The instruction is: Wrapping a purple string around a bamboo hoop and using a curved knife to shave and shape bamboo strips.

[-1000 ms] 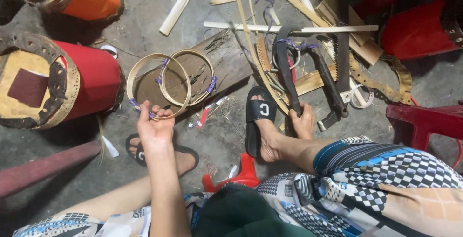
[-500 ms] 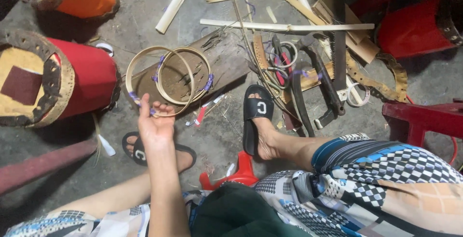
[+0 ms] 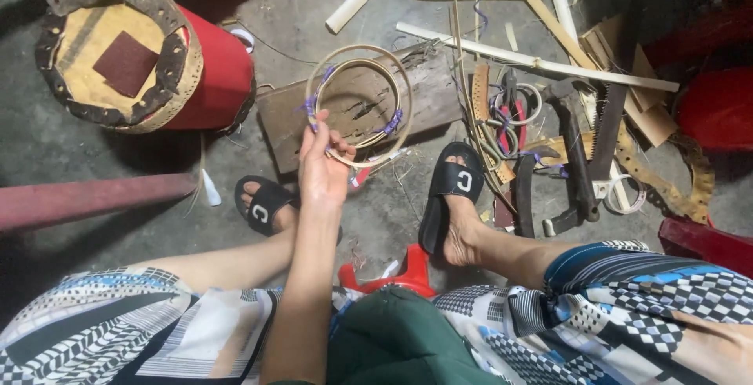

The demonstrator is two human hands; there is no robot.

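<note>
Since the earlier frame, the view had shifted right and the hoops had lifted. At left a red cylindrical drum (image 3: 205,79) lay sideways, its tan skin bearing a dark red square patch (image 3: 125,63). One hand (image 3: 321,169), which one unclear, pinched two thin pale bamboo hoops (image 3: 362,103) above a weathered wooden plank (image 3: 427,103) on the grey concrete floor (image 3: 94,150). Split bamboo strips (image 3: 533,59) lay right.

Thin pale bamboo-like hoops (image 3: 359,103), smooth and matt, carry purple thread bindings. Under them lies a rough, cracked wooden block (image 3: 357,114). The drum (image 3: 137,59) at upper left shows worn leather and glossy red sides. The concrete floor (image 3: 70,150) is dull grey.
</note>
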